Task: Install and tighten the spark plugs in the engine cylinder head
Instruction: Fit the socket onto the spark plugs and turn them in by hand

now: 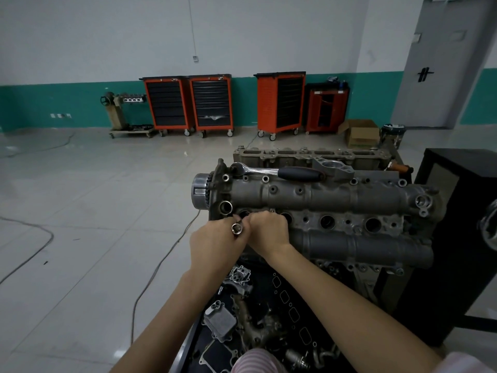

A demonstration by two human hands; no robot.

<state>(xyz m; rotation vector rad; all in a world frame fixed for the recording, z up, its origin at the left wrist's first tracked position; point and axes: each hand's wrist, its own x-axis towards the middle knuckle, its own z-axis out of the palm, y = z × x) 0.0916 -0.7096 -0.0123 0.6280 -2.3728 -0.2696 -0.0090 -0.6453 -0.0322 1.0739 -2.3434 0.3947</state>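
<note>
From the head camera, the cylinder head (336, 200) sits on a stand, with 4 plug wells in a row along its middle. Both hands meet over the leftmost well (243, 214). The left hand (215, 242) grips a socket (237, 228), its open end facing the camera. The right hand (269, 231) is curled, fingertips pinching something at the well; what it is cannot be told. A ratchet (277, 172) lies on the head's far edge.
</note>
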